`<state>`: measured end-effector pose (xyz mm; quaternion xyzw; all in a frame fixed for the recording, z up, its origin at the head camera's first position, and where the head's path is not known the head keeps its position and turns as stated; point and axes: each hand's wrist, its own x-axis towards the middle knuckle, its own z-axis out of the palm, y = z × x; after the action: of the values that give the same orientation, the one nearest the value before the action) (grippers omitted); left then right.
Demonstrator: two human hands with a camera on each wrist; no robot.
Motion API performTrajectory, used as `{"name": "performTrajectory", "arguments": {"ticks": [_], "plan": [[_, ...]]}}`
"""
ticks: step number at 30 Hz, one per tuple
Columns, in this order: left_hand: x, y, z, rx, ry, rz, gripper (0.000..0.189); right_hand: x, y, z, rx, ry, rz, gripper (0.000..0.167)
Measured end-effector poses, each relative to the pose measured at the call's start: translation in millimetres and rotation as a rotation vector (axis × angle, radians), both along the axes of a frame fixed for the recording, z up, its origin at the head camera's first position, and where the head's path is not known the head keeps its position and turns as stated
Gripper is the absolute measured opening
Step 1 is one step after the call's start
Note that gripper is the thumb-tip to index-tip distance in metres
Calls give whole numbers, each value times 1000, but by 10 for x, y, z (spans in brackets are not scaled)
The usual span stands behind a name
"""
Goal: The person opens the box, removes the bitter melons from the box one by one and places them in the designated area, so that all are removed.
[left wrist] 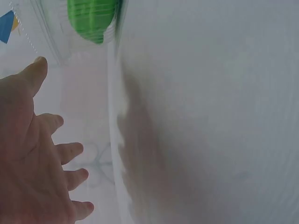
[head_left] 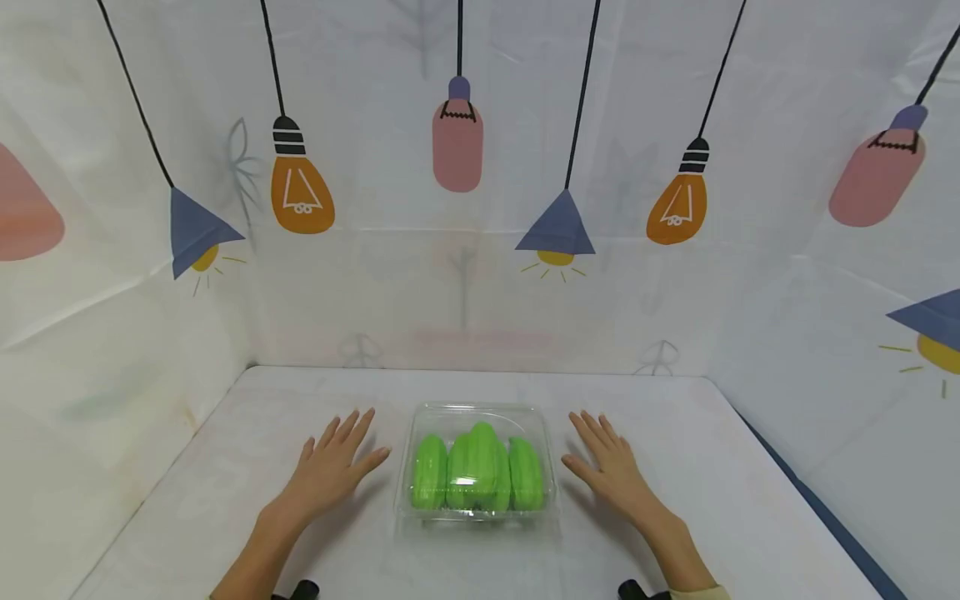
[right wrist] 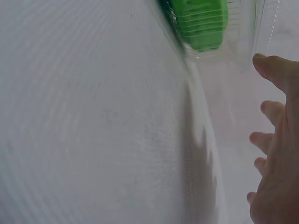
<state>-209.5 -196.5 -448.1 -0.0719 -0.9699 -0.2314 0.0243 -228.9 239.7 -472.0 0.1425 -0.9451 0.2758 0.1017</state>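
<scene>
A clear plastic container (head_left: 480, 516) stands on the white table, with several bright green, long, rounded pieces (head_left: 477, 471) side by side inside it. What kind they are is unclear through the plastic. To its left, my left hand (head_left: 330, 471) hovers over the table with fingers straight and spread, apart from the container. My right hand (head_left: 613, 473) does the same on the other side, its thumb toward the container. Both wrist views show the hands, the left palm (left wrist: 28, 158) and the right palm (right wrist: 282, 154), holding nothing, each near an end of the green pieces.
The white table (head_left: 480, 567) reaches back to a pale cloth wall (head_left: 480, 292) printed with hanging lamps. Similar cloth rises at the left and right sides. A dark blue strip (head_left: 825, 517) shows along the table's right edge.
</scene>
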Motion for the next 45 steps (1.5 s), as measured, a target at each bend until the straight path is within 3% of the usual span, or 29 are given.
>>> {"name": "performTrajectory", "arguments": {"ticks": [5, 18, 31, 45], "plan": [[5, 52, 13, 19, -49, -17, 82, 11, -35, 28, -34, -18, 22, 70], [-27, 91, -19, 72, -74, -49, 81, 5, -79, -10, -96, -31, 62, 68], [-38, 138, -18, 111, -63, -89, 77, 21, -129, -8, -200, -122, 59, 68], [-52, 174, -57, 231, -104, -88, 78, 43, -168, 41, -303, -235, 98, 67]]}}
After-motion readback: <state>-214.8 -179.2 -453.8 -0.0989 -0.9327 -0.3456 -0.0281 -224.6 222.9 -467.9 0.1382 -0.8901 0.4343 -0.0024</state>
